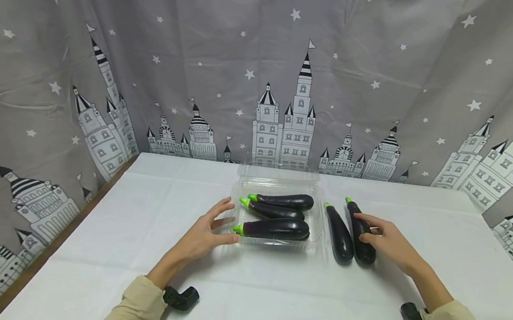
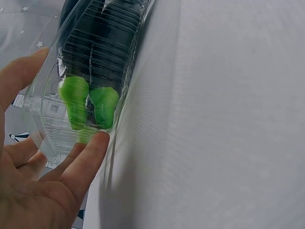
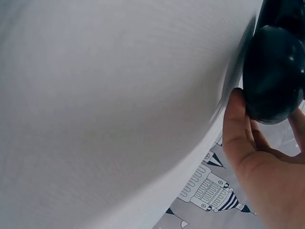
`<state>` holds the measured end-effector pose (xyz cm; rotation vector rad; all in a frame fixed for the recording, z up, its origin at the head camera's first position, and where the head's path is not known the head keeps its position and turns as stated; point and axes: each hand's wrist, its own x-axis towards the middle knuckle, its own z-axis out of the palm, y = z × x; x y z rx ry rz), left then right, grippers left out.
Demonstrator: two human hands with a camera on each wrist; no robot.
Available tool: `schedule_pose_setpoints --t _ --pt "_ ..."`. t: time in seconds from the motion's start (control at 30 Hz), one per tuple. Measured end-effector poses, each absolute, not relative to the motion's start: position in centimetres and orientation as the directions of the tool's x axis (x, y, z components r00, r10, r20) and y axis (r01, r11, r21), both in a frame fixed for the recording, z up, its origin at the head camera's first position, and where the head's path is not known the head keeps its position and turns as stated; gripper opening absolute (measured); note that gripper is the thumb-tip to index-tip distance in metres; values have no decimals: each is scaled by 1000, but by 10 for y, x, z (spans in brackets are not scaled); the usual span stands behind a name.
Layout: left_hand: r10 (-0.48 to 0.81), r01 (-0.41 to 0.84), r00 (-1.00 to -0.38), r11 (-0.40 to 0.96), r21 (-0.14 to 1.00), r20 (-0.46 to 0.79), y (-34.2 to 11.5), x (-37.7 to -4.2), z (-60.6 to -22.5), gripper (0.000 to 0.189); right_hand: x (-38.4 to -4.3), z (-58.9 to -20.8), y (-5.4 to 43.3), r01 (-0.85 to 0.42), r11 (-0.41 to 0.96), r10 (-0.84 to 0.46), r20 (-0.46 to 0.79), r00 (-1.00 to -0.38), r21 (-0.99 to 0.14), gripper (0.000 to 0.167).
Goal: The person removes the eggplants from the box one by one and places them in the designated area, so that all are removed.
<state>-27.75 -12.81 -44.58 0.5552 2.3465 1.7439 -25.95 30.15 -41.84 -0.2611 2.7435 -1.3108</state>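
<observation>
Several dark purple eggplants (image 1: 273,228) with green stems lie crosswise in a clear plastic container (image 1: 276,243). Its hinged lid (image 1: 278,174) is folded back toward the curtain. At the container's left end is my left hand (image 1: 204,232), fingers spread and loosely bent; in the left wrist view a fingertip (image 2: 101,138) meets the ribbed clear wall beside two green stems (image 2: 74,98). To the right of the container, my right hand (image 1: 388,241) grips an eggplant (image 1: 364,252), thumb and fingers on either side of its body. A second loose eggplant (image 1: 339,236) lies right beside that one.
A white cloth (image 1: 289,299) covers the table. Behind and along the sides hangs a grey curtain (image 1: 231,42) printed with castles and stars. Black wrist devices (image 1: 182,298) sit below both beige sleeves (image 1: 140,301).
</observation>
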Motion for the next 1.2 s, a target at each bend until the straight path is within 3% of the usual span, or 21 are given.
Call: schedule_pose_setpoints --t 1.2 --pt "384 196 -920 269 943 82 -128 -278 -447 85 -257 -422 304 -109 656 -178 -12 -984 -747 49"
